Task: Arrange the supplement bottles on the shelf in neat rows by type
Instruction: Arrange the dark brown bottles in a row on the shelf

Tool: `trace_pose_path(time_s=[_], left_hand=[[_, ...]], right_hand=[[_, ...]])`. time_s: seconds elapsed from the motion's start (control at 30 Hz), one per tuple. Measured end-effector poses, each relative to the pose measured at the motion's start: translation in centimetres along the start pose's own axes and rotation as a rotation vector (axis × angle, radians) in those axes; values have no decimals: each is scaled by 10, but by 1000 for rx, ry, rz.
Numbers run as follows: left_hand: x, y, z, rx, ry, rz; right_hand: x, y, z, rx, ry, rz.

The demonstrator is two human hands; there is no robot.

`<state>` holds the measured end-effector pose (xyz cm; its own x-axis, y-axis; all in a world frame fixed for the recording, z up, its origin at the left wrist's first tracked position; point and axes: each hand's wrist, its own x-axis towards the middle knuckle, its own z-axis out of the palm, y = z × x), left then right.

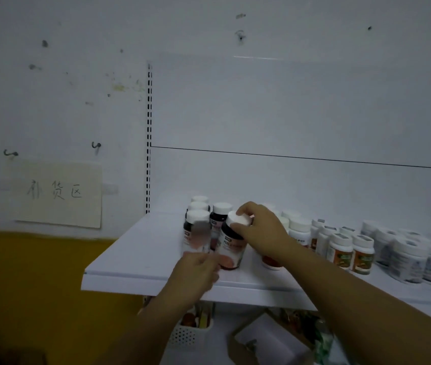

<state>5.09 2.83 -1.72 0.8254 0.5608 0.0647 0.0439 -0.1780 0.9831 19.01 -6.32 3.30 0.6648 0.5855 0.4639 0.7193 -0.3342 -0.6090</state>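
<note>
Dark bottle (231,248): likely light, rigid, slick.
Right hand (260,225) clasping white cap (240,220); left hand (196,271) blurred, grip unclear.

Both of my arms are bare, uncovered from the hands back to where the picture cuts them off. My right forearm (367,293) is long and smooth, broad at the frame's corner and narrowing toward the wrist. My right hand (259,222) shows fairly sharp, with rounded knuckles, and the fingers (246,208) look short with blunt tips. My left forearm (140,330) lies in shadow near the bottom edge, so its surface is hard to read. My left hand (196,272) is blurred, the fingers smeared together, and I cannot tell nails or finer marks there.
</note>
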Motion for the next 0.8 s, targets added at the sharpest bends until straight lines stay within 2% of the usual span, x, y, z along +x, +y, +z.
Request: trace_pose_path(time_s=[0.07,0.17,0.3,0.4,0.6,0.7,0.8], left_hand=[[-3,1,2,-133,-2,-170],[-5,-5,2,-286,-66,-269],[-6,-7,16,-794,-172,-372],[-8,-10,22,-993,-137,-383],[-15,-14,20,-1097,-115,-391],[-18,-15,20,-1072,-149,-397],[-17,-17,22,-1100,-110,-360]], right_hand=[[-3,1,-17,165,-6,67],[-7,0,-39,449,-106,201],[-18,-4,-43,594,-245,218],[-22,-4,-36,627,-266,197],[-23,-6,-29,644,-286,164],[-25,-6,-26,645,-282,140],[-27,-3,-22,633,-269,158]])
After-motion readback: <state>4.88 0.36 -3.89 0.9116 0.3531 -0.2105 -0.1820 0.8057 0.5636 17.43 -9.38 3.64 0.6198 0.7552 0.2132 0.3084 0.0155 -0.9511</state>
